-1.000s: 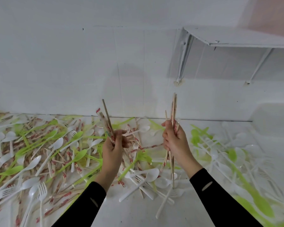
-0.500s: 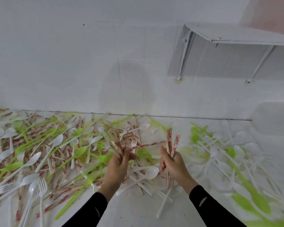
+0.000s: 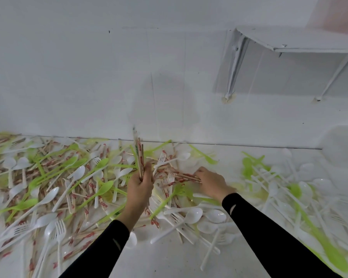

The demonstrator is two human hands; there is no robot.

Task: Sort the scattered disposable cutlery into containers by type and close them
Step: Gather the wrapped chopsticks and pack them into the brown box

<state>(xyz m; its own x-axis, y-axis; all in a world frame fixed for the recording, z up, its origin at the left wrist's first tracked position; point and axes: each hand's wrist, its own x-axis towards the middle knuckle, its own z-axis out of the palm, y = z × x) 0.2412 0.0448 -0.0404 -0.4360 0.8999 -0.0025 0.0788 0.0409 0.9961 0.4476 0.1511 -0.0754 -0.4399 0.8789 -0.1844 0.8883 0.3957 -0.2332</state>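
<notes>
Disposable cutlery covers the white surface: white spoons (image 3: pixel 191 216), white forks (image 3: pixel 59 230), green spoons (image 3: pixel 102 188), green forks (image 3: pixel 178 191) and paper-wrapped chopsticks (image 3: pixel 79 197). My left hand (image 3: pixel 140 186) grips a bundle of chopsticks (image 3: pixel 139 157) that stands upright above the pile. My right hand (image 3: pixel 211 182) is low on the pile, palm down. Its fingers curl onto a few wrapped chopsticks (image 3: pixel 186 176) lying flat. No container is in view.
A white wall (image 3: pixel 88 87) rises just behind the pile. A white shelf (image 3: pixel 301 42) on brackets juts out at the upper right. A bare strip of the white surface (image 3: pixel 169 261) shows between my forearms.
Both hands dropped from chest height to the pile. The right hand no longer holds its upright bundle and now reaches flat chopsticks. The left hand's bundle stands more upright.
</notes>
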